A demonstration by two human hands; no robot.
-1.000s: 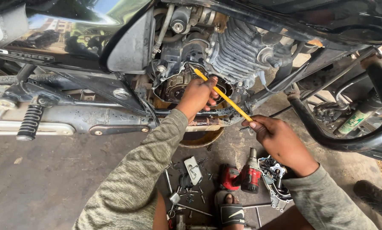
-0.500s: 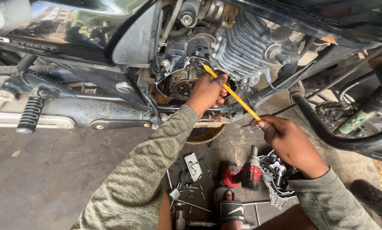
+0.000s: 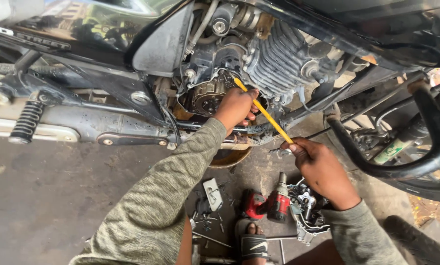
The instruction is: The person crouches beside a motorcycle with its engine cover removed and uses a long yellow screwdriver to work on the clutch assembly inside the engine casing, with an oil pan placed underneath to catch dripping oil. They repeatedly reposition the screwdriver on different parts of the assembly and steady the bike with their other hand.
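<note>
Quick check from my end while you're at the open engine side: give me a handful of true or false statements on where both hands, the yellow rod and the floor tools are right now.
1. The right hand holds the lower end of the yellow rod. True.
2. The left hand rests on the footpeg. False: it is at the open engine case, beside the rod's upper part; the ribbed footpeg is far to the left, untouched.
3. A red power tool lies on the floor. True.
4. The yellow rod lies flat on the ground. False: it slants up from the right hand toward the engine.
5. A pan sits under the engine. True.
</note>
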